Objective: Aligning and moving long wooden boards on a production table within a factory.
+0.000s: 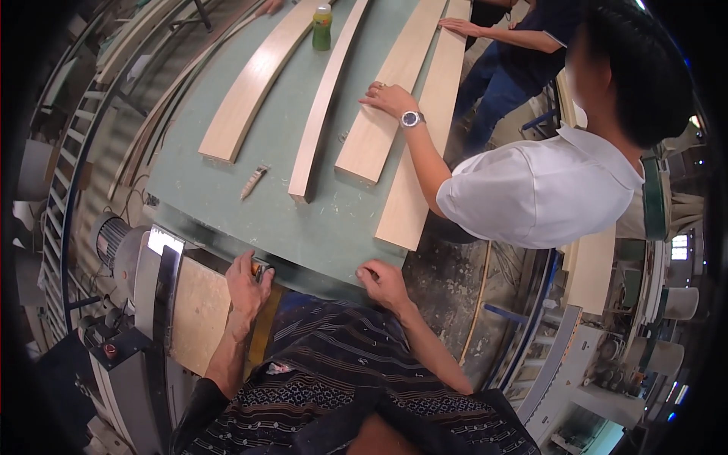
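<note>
Wooden boards (256,85), green tabletop (277,144)
Left hand (249,287) grips an orange-and-black object (261,269); right hand (385,284) curls closed by the edge.

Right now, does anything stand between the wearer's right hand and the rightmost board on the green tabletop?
Nothing visible does: only green tabletop lies between the right hand at the table's near edge and the rightmost pale wooden board. A co-worker's forearm crosses over that board, but farther up.
</note>
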Demonstrator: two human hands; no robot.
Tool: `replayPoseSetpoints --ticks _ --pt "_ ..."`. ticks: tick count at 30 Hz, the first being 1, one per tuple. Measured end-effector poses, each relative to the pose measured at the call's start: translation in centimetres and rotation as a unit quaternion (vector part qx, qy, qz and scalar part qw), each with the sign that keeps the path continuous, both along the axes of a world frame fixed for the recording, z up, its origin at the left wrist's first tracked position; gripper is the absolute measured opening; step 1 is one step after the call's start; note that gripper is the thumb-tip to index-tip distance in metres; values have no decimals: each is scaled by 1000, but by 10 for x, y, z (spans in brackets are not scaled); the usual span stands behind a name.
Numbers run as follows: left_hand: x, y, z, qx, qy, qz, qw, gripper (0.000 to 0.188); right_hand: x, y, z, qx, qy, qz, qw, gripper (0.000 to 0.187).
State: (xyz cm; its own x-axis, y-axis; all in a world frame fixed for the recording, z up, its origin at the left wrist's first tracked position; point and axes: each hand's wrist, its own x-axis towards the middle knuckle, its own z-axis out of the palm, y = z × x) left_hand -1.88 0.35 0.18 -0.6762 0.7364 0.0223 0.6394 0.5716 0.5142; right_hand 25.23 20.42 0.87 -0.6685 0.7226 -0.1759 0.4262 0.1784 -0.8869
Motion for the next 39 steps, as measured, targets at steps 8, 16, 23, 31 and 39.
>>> replayPoseSetpoints --ticks 8,16,23,31,39 --pt "30 63 1 189 -103 -112 970 16 -29 2 -44 202 -30 -79 976 19" --pt "49 140 -28 215 -66 -134 965 9 -30 5 -46 235 -14 -76 969 18" --pt "49 140 -28 216 -46 -137 966 7 -30 4 -48 218 -9 -82 972 18" --pt "50 142 -26 216 -45 -133 966 8 -30 5 -44 230 -4 -85 970 18" --pt "50 142 -26 214 -58 -127 967 8 -30 4 -44 224 -12 -91 970 20"
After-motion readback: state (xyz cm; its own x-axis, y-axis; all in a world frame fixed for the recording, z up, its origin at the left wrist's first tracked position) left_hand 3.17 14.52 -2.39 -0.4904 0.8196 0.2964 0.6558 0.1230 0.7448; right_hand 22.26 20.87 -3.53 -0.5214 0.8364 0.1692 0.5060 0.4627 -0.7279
